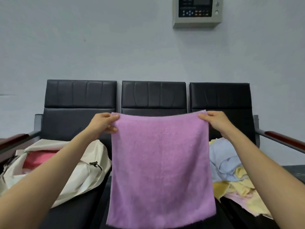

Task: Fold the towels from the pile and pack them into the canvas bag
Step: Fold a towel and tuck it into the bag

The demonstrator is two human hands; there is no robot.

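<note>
A purple towel [160, 167] hangs flat and spread out in front of me, above the middle seat. My left hand [103, 123] pinches its top left corner, and my right hand [214, 120] pinches its top right corner. The cream canvas bag [85, 172] lies open on the left seat with a pink towel [39, 158] inside. On the right seat sits the pile of towels [231, 172] in light blue, yellow and pale pink, partly hidden behind the purple towel and my right forearm.
A black three-seat bench [153, 95] stands against a pale wall. Wooden armrests sit at the left end [13, 139] and the right end [283, 138]. A control panel box [197, 12] hangs on the wall above.
</note>
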